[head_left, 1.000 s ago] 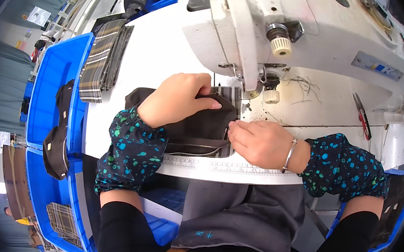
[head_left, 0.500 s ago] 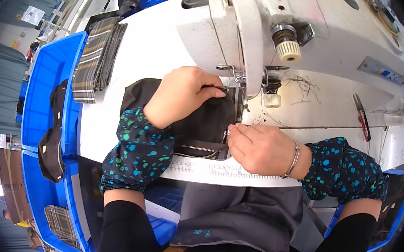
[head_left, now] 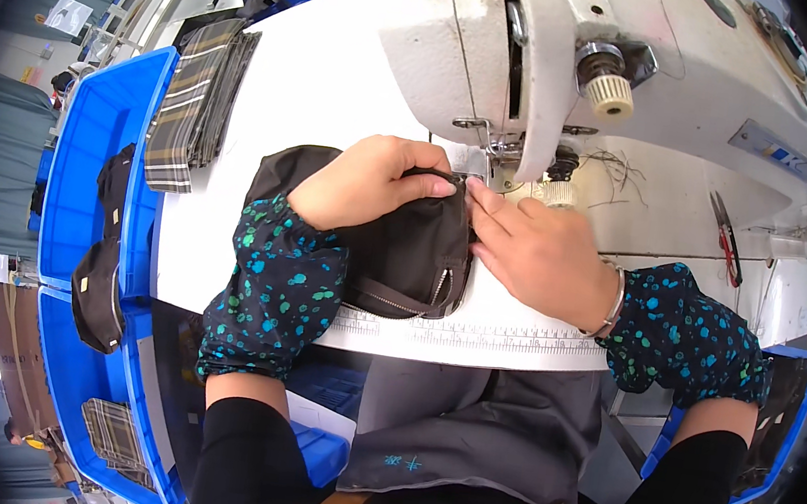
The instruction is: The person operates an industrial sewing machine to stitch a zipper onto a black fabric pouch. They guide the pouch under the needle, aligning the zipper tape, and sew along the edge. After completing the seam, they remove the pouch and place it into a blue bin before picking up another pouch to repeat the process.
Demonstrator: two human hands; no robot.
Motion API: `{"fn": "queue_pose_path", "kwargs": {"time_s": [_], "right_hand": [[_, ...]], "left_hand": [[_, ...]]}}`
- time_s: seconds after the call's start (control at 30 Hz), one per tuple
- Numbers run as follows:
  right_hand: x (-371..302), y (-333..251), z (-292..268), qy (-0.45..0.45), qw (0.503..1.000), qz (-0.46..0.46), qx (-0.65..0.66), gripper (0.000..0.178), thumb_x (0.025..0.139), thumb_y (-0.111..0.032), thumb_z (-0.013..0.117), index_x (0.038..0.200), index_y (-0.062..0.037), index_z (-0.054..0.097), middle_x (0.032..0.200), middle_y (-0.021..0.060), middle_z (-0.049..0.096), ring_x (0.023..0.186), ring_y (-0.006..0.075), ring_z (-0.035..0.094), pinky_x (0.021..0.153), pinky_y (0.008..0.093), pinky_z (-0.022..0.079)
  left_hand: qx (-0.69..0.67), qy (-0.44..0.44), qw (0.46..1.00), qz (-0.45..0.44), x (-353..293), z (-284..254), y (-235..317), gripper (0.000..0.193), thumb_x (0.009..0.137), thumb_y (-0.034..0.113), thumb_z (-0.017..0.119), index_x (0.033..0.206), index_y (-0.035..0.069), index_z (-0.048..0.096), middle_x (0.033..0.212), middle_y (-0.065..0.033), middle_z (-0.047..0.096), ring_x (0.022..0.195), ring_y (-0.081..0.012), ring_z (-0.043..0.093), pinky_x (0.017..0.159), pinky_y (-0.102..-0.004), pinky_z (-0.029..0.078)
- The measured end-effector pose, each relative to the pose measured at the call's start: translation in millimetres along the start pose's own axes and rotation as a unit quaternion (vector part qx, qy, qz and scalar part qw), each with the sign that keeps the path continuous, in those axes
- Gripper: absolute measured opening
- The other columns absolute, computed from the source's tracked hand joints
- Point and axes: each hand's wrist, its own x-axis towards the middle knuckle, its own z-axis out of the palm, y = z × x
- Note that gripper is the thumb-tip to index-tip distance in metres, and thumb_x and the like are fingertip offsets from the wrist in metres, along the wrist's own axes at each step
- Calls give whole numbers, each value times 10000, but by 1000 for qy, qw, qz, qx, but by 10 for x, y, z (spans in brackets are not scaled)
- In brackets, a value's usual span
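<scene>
A dark brown fabric piece with a metal zipper lies on the white sewing table, its right edge close to the presser foot of the sewing machine. My left hand pinches the far edge of the fabric between thumb and fingers. Across from it, my right hand has its fingertips closed on the same edge, almost touching the left thumb. The zipper curves along the near side of the piece. My fingers hide the exact spot they grip, and the needle tip cannot be made out.
Folded plaid cloth is stacked at the table's left, beside blue bins holding dark zippered pieces and more plaid cloth. Red-handled thread snips and loose threads lie right of the machine. A printed ruler strip follows the near edge.
My right hand has slid away from me along the fabric's edge, up to my left fingers. The plaid strip along that edge no longer shows, and the zipper end now lies uncovered.
</scene>
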Motion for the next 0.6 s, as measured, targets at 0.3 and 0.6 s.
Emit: {"fn": "queue_pose_path", "kwargs": {"time_s": [0.3,0.6], "right_hand": [[-1,63,11,-30,999,-28,13,267,852,-250,770,1000,-33,724,1234,153,732,719,209,691,623,355,551],[31,-10,-39,85,987,-88,-104,256,763,-148,705,990,-38,746,969,67,723,613,112,612,530,284,464]], "left_hand": [[114,47,989,86,175,84,-47,191,909,276,783,972,95,791,824,-176,726,802,-398,702,733,-451,552],[148,81,981,91,124,135,-23,204,889,233,788,954,40,766,827,-224,712,825,-421,698,739,-473,547]]}}
